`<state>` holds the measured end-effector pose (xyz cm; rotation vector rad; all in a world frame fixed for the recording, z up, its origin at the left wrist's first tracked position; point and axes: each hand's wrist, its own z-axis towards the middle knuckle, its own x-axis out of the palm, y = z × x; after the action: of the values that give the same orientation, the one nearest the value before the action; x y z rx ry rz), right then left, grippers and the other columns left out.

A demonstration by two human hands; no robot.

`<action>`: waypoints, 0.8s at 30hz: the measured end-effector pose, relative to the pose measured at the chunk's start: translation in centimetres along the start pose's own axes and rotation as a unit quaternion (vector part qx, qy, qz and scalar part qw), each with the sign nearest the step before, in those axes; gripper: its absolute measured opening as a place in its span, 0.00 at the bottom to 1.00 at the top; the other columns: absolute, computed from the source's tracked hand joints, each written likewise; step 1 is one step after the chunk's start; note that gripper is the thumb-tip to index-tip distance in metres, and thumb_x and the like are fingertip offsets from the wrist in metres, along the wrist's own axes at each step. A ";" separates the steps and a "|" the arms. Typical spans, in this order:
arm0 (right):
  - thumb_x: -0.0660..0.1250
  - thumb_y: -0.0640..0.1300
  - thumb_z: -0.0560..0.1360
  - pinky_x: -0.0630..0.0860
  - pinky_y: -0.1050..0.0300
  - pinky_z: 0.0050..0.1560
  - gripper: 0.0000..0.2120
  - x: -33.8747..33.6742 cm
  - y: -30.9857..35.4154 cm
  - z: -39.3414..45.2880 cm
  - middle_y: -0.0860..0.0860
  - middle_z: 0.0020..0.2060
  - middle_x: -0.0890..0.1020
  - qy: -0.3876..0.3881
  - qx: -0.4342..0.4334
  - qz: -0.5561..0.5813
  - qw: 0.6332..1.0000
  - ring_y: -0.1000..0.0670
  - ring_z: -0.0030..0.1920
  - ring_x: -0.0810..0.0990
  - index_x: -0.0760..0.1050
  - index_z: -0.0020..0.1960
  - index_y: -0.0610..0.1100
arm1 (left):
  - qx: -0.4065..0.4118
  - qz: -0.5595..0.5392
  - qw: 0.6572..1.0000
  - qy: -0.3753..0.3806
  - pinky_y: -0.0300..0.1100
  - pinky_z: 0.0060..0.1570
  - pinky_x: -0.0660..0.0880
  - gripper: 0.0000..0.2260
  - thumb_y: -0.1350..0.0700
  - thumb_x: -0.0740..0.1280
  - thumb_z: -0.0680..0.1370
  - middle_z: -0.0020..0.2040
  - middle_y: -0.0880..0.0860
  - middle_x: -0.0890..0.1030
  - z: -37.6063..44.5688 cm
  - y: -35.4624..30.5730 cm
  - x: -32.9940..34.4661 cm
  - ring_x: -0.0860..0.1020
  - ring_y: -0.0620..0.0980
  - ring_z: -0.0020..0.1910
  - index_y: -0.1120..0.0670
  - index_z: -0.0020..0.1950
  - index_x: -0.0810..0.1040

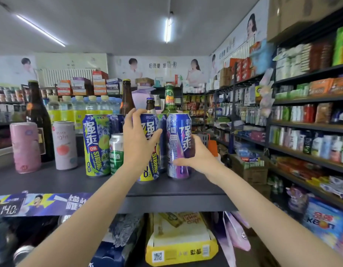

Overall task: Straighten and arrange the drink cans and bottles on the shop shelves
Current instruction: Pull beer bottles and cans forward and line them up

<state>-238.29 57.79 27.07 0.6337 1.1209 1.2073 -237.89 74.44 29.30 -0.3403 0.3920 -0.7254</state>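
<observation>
On the dark top shelf [51, 182] stand several tall drink cans. My left hand [137, 139] wraps the front of a blue and yellow can [150, 170] near the shelf's right end. Right beside it, my right hand [195, 157] grips a blue and purple can [178, 143] from its right side. Both cans stand upright and almost touch. Further left are a blue and green tall can [96, 145], a short green beer can [116, 153] and two pink cans [64, 144] [25, 147]. Brown bottles [37, 116] [126, 97] and a green bottle [169, 101] stand behind.
A row of clear water bottles [78, 106] lines the back of the shelf. Below the shelf edge sit a yellow carton [180, 247] and dark packs. A long stocked shelving unit [311, 128] runs along the right, with boxes on the floor in the aisle.
</observation>
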 end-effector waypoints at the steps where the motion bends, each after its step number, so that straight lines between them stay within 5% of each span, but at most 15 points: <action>1: 0.75 0.38 0.68 0.72 0.57 0.56 0.35 -1.2 -0.1 0.1 0.55 0.61 0.74 0.043 0.010 0.028 0.999 0.55 0.56 0.75 0.60 0.69 0.50 | -0.003 0.005 1.000 0.001 0.37 0.64 0.58 0.24 0.54 0.69 0.75 0.71 0.55 0.62 -0.1 0.0 0.1 0.61 0.51 0.69 0.53 0.68 0.64; 6: 0.73 0.41 0.69 0.71 0.46 0.62 0.26 -5.5 -2.0 3.7 0.49 0.55 0.79 0.119 0.034 0.106 0.987 0.50 0.57 0.76 0.68 0.65 0.49 | -0.014 0.039 0.996 -0.075 0.43 0.70 0.57 0.25 0.56 0.65 0.77 0.74 0.55 0.58 -0.9 -1.5 1.3 0.57 0.51 0.73 0.55 0.72 0.61; 10: 0.74 0.42 0.67 0.72 0.48 0.59 0.24 -6.4 -3.7 7.5 0.48 0.59 0.78 0.146 -0.001 0.184 0.972 0.49 0.58 0.77 0.71 0.61 0.48 | 0.033 0.127 0.985 -0.116 0.53 0.73 0.51 0.24 0.48 0.60 0.76 0.74 0.55 0.58 -1.9 -3.6 3.9 0.56 0.54 0.74 0.54 0.71 0.65; 16: 0.73 0.41 0.70 0.74 0.60 0.50 0.31 -4.7 -4.1 12.9 0.47 0.59 0.74 0.105 -0.079 0.181 0.975 0.51 0.55 0.74 0.63 0.68 0.42 | 0.046 0.302 0.951 -0.042 0.57 0.72 0.39 0.33 0.34 0.52 0.71 0.74 0.47 0.62 -2.0 -5.2 6.1 0.51 0.49 0.76 0.46 0.74 0.59; 20: 0.77 0.43 0.64 0.71 0.45 0.64 0.42 -2.3 -4.0 15.4 0.44 0.63 0.74 0.109 -0.109 0.140 0.978 0.46 0.62 0.74 0.58 0.70 0.41 | 0.038 0.341 0.939 -0.026 0.60 0.70 0.41 0.36 0.31 0.54 0.69 0.70 0.45 0.66 -2.3 -5.4 5.9 0.58 0.49 0.73 0.45 0.73 0.60; 24: 0.78 0.53 0.53 0.72 0.52 0.64 0.51 -0.3 -4.9 18.3 0.44 0.62 0.74 0.108 -0.164 0.128 0.972 0.50 0.61 0.75 0.59 0.69 0.40 | 0.021 0.345 0.938 -0.026 0.61 0.70 0.43 0.36 0.32 0.54 0.68 0.70 0.45 0.67 -2.2 -5.9 6.0 0.59 0.48 0.72 0.46 0.73 0.60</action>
<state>-219.55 59.14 29.58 0.4064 1.0057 1.6758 -238.14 65.78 28.50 -0.1593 0.4105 -0.0343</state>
